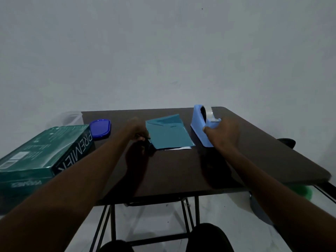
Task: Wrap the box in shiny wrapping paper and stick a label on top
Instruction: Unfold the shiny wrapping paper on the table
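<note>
Mid-frame on the dark counter (181,170), the left hand (138,131) holds something dark beside teal paper (168,132); the right hand (222,132) grips the blue tape dispenser (200,124); a green box (43,153) sits left.

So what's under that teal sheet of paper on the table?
A white edge pokes out below the teal paper, perhaps its own underside or another sheet. The paper covers the rest. The left hand holds something dark at its corner.

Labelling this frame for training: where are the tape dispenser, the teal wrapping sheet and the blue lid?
tape dispenser (200,122), head view, left side wall
teal wrapping sheet (169,132), head view, centre
blue lid (100,128), head view, middle
</note>
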The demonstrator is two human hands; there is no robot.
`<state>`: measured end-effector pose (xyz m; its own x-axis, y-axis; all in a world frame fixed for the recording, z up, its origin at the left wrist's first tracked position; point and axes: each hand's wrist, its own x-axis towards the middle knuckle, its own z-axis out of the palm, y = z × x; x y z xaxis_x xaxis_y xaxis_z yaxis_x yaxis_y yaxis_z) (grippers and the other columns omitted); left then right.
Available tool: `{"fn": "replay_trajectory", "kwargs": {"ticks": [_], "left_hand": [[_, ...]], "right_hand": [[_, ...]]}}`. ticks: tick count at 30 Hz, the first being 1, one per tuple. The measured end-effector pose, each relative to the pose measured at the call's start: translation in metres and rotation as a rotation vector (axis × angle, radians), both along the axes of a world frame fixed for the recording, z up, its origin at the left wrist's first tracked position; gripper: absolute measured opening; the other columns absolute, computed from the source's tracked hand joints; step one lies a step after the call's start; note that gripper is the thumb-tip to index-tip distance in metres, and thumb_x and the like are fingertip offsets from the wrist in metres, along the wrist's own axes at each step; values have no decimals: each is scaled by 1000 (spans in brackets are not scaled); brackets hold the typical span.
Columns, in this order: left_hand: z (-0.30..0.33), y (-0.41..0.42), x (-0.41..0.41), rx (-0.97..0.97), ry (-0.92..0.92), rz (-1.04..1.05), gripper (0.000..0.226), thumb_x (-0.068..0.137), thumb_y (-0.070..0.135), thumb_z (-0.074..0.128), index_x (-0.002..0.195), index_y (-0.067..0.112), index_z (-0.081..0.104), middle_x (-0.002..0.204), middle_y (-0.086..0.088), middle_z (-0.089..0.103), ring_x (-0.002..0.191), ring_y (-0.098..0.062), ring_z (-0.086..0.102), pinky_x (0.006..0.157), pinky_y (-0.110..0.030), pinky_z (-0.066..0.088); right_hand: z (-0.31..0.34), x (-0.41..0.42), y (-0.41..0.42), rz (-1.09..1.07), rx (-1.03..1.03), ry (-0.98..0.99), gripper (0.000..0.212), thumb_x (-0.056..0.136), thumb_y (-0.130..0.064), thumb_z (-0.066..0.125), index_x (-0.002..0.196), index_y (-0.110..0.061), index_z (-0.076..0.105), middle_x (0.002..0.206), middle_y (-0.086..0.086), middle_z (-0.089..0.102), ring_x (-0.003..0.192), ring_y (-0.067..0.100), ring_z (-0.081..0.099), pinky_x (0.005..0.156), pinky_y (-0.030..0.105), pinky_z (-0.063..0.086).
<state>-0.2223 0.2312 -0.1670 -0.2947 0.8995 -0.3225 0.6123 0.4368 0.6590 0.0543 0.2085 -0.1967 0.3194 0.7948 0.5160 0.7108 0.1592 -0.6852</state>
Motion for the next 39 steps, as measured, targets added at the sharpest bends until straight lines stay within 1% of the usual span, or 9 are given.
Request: {"fn": "replay_trajectory", "kwargs": {"ticks": [4, 7, 9, 16, 18, 23, 31, 36, 39], "left_hand": [[-1, -3, -6, 50, 35, -19, 18, 84, 9, 75, 90, -2, 62, 72, -11, 65, 54, -15, 59, 49, -22, 52], [-7, 4, -5, 260, 278, -67, 59, 83, 33, 76, 125, -1, 55, 120, -18, 61, 105, -30, 60, 91, -41, 52], [-8, 6, 9, 455, 405, -129, 68, 82, 46, 72, 132, 4, 50, 132, -17, 55, 117, -31, 54, 93, -38, 46], [-20, -3, 62, 441, 627, -437, 43, 77, 43, 78, 109, 16, 71, 113, -3, 67, 105, -23, 62, 81, -32, 49], [-20, -2, 60, 500, 581, -369, 24, 77, 30, 79, 99, 20, 76, 105, -2, 72, 97, -20, 66, 74, -29, 49], [-11, 3, 37, 574, -35, -124, 18, 80, 13, 78, 96, 5, 75, 82, -8, 70, 60, -10, 60, 56, -19, 49], [-3, -9, -3, 521, -620, 241, 14, 82, -4, 70, 80, 8, 64, 69, -7, 63, 46, -8, 59, 42, -18, 50], [21, -24, -18, 952, -301, 557, 34, 83, -7, 43, 107, 12, 57, 94, -3, 55, 80, -16, 54, 58, -18, 45], [50, -43, 6, 1441, 14, 198, 43, 79, -11, 38, 108, 11, 61, 104, -2, 60, 93, -10, 57, 81, -19, 46]], "right_hand": [[-2, -14, 1, 26, 24, 6, 32, 79, -31, 69, 69, -3, 57, 64, 8, 59, 62, 28, 62, 56, 31, 42], [-1, -17, 4, 36, -23, -29, 34, 80, -34, 71, 80, -2, 60, 76, 11, 64, 72, 31, 64, 63, 33, 45], [0, -16, 4, 34, -62, -73, 42, 79, -39, 74, 92, -1, 60, 87, 12, 66, 82, 33, 65, 71, 36, 49], [9, -28, -3, 68, 86, -243, 58, 81, -22, 70, 129, 2, 46, 132, 22, 52, 126, 40, 48, 104, 50, 40], [14, -37, -8, 141, 250, -279, 42, 81, -7, 60, 121, 1, 53, 122, 22, 58, 118, 40, 53, 91, 41, 46], [13, -77, -14, 273, 264, -314, 11, 84, -2, 49, 76, -6, 56, 65, 5, 56, 66, 32, 58, 53, 33, 29], [-15, -113, 23, 420, -187, -530, 34, 79, -43, 68, 84, -13, 53, 83, -1, 54, 86, 27, 59, 64, 30, 37], [-7, -123, 38, 372, -154, -668, 25, 74, -10, 58, 63, -15, 36, 66, -3, 43, 75, 28, 58, 62, 28, 41], [9, -124, 44, 367, -83, -760, 8, 80, -10, 61, 77, -10, 53, 77, 1, 55, 86, 27, 64, 63, 28, 36]]}}
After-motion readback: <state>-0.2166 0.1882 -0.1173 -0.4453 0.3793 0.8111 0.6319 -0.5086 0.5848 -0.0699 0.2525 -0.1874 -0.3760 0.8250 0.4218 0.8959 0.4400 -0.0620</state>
